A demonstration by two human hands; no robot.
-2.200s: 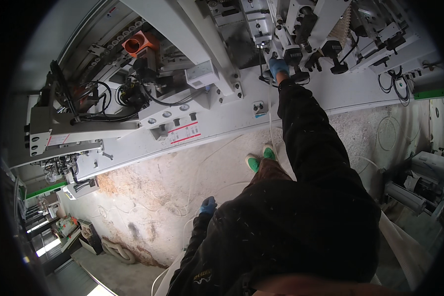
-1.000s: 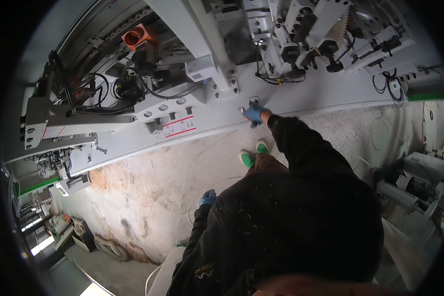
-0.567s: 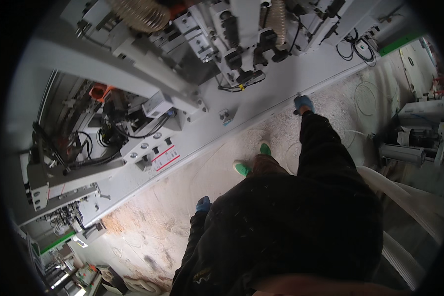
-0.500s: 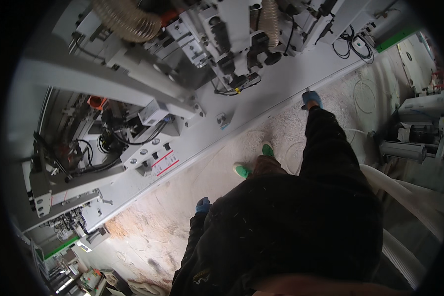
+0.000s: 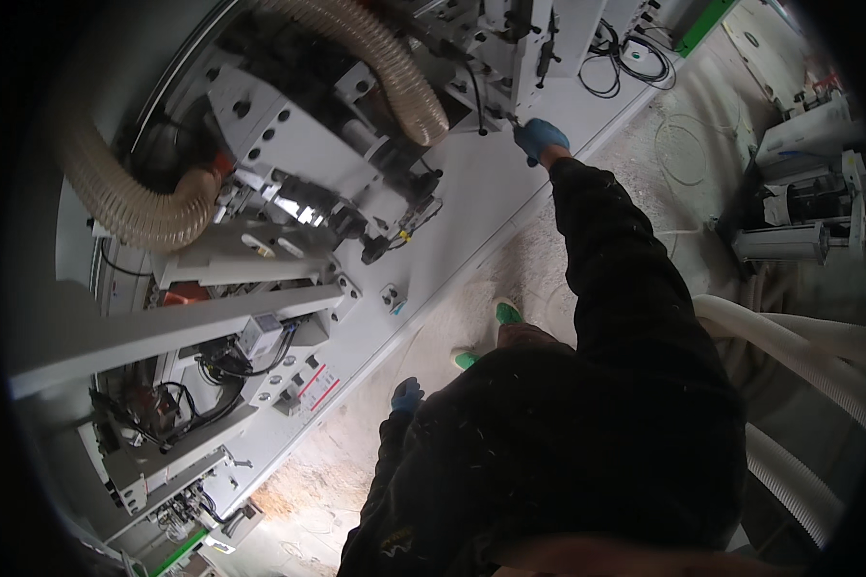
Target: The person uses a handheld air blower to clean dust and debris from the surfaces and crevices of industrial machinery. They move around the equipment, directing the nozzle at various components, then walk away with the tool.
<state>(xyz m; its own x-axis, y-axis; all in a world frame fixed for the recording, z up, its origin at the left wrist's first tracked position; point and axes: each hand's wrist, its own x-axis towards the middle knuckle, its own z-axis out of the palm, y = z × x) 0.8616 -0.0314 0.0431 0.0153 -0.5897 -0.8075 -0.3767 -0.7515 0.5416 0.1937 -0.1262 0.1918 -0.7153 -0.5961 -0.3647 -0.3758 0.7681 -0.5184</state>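
Two blue-gloved hands in view. Right hand (image 5: 541, 138) reached up to the grey machine (image 5: 289, 163), fingers closed around a thin dark tool (image 5: 516, 123) at the lower edge of the head units, just below the ribbed hose (image 5: 385, 60). Left hand (image 5: 406, 393) hangs by the hip over the dusty floor (image 5: 471, 298), apart from everything; grip can't be told.

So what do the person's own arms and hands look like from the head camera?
Both hands wear blue gloves: the right hand and the left hand. Both arms are in long black sleeves, the right sleeve speckled with pale dust or fine chips. No markings or cables show on them.
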